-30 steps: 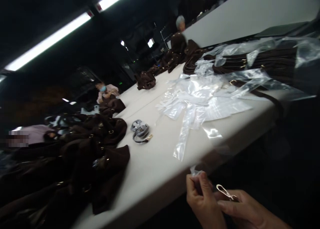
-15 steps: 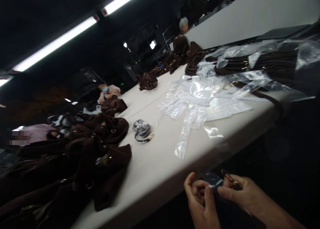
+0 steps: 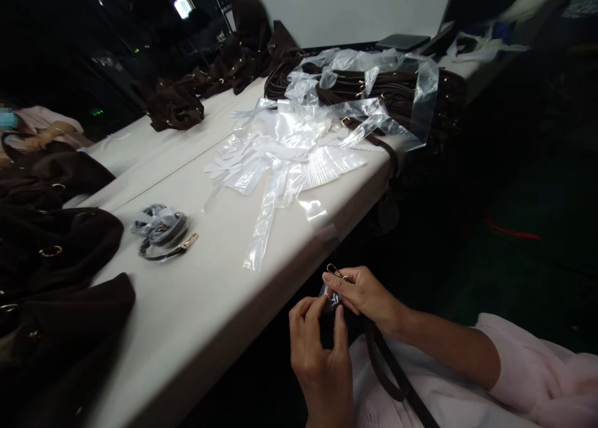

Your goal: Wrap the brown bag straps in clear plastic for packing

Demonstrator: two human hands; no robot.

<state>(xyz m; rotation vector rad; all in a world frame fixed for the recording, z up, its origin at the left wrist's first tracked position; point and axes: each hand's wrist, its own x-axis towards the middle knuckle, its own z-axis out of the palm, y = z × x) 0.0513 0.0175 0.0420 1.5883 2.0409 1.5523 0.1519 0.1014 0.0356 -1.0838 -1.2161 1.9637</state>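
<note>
My right hand (image 3: pixel 367 296) is closed around the clasp end of a dark brown bag strap (image 3: pixel 385 369), and its gold snap hook (image 3: pixel 334 270) pokes out above the thumb. Below that hand the strap hangs in a loop over my lap. My left hand (image 3: pixel 320 347) pinches a small clear plastic sleeve (image 3: pixel 332 298) at the strap end, its fingers meeting the right hand's. How far the strap sits inside the sleeve I cannot tell. Both hands are just off the table's near edge.
On the white table (image 3: pixel 187 303) lie fanned clear plastic sleeves (image 3: pixel 299 147), a pile of brown straps (image 3: pixel 397 91) and a coiled, plastic-wrapped strap (image 3: pixel 163 228). Brown bags (image 3: pixel 56 241) are heaped at left, more (image 3: pixel 175 104) farther back. A masked co-worker (image 3: pixel 51 126) sits at far left.
The view has swung right and down, so my lap and the hanging strap now show. My hands have come closer together around the plastic sleeve and clasp end.
</note>
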